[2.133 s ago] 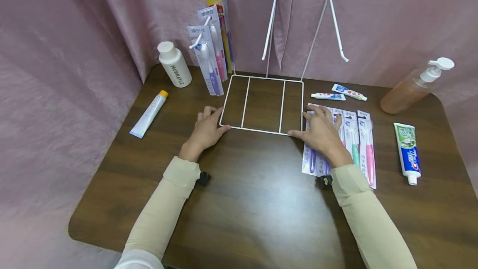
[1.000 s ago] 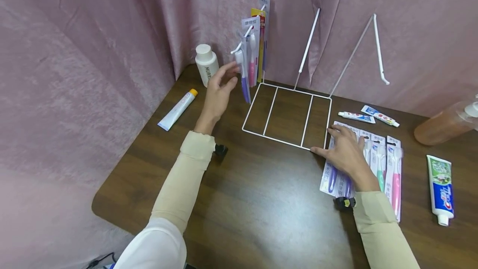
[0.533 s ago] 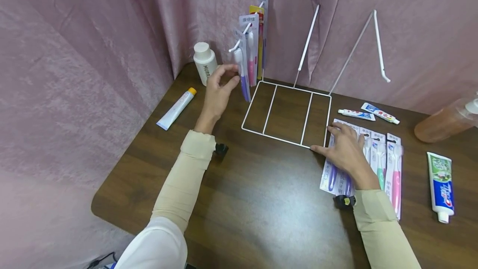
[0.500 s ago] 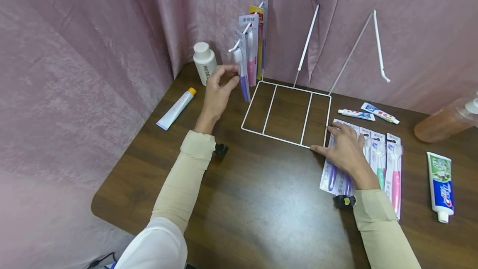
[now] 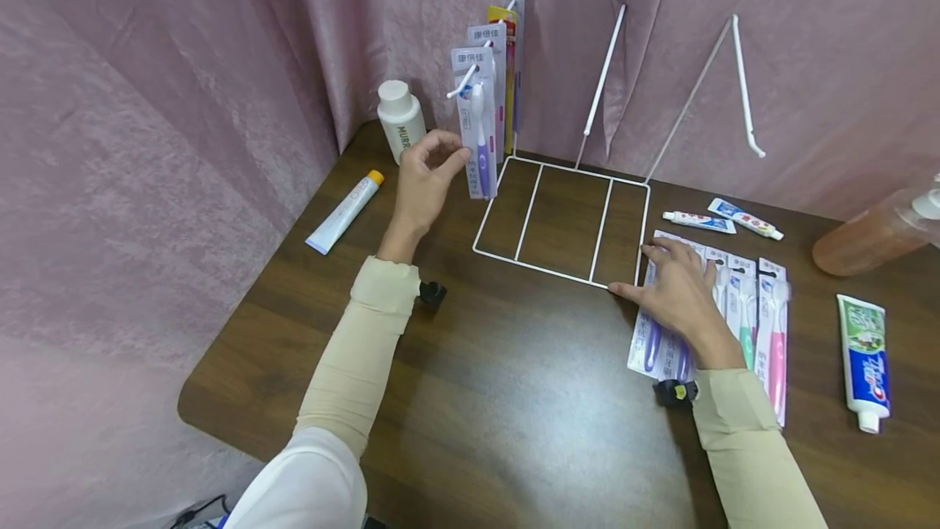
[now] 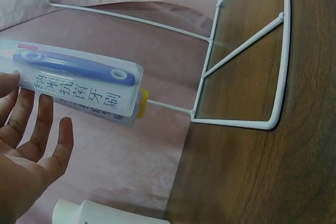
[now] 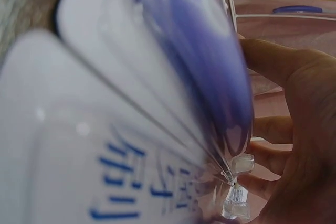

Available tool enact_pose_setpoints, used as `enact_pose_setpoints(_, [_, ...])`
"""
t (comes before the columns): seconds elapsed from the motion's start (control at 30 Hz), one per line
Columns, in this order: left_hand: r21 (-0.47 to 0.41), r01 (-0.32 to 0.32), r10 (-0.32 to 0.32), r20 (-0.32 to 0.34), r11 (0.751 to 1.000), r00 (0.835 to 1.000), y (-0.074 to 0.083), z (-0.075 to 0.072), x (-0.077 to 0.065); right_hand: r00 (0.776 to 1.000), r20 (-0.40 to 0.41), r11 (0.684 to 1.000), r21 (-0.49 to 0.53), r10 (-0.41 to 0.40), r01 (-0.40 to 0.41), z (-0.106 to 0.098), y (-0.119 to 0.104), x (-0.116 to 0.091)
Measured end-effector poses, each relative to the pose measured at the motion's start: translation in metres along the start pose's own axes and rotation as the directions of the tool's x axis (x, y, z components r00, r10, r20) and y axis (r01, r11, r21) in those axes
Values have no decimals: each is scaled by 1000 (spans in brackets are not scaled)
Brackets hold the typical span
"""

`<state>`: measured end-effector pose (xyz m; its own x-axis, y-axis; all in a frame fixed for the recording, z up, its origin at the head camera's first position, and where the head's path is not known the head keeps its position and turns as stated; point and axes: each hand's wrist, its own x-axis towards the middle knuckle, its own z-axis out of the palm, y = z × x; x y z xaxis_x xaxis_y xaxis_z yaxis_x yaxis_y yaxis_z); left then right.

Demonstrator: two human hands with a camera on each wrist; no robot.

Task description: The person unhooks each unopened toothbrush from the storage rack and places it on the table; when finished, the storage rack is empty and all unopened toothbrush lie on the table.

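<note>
My left hand [image 5: 423,186] pinches the lower left edge of a packaged purple toothbrush [image 5: 481,141], thumb in front and fingers behind. That pack hangs frontmost on the left hook of a white wire display rack [image 5: 561,276]; in the left wrist view the toothbrush pack [image 6: 79,72] shows its purple handle, with other fingers loosely bent. My right hand [image 5: 679,288] holds the rack's front right corner, thumb at the front bar and fingertips at the side bar. Below its palm lie several packaged toothbrushes [image 5: 771,341], partly hidden; one purple handle [image 7: 210,66] looms large in the right wrist view.
A white bottle [image 5: 400,117] and an orange-capped tube [image 5: 345,212] stand and lie left of the rack. Two small toothpaste tubes [image 5: 745,219], a pump bottle [image 5: 852,235] and a larger toothpaste tube [image 5: 864,362] are to the right. A pink curtain hangs behind.
My left hand has left the rack's front left corner and risen to the hanging front toothbrush pack, which has turned from edge-on to facing forward. My right hand keeps its place at the corner.
</note>
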<state>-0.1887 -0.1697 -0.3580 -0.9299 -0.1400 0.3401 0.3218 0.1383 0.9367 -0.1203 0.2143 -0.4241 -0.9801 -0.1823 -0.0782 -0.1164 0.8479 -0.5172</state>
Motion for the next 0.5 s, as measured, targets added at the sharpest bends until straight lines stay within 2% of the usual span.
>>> enact_pose_setpoints(0.27, [-26,-18,18,24,1000,1000,8,1,-1,1000,8,1000,-20,-3,3,-1,-5,2])
enact_pose_setpoints(0.5, [-48,-13,17,89,999,996,14,2,-6,1000,11,1000,-7,4,-4,3,1,8])
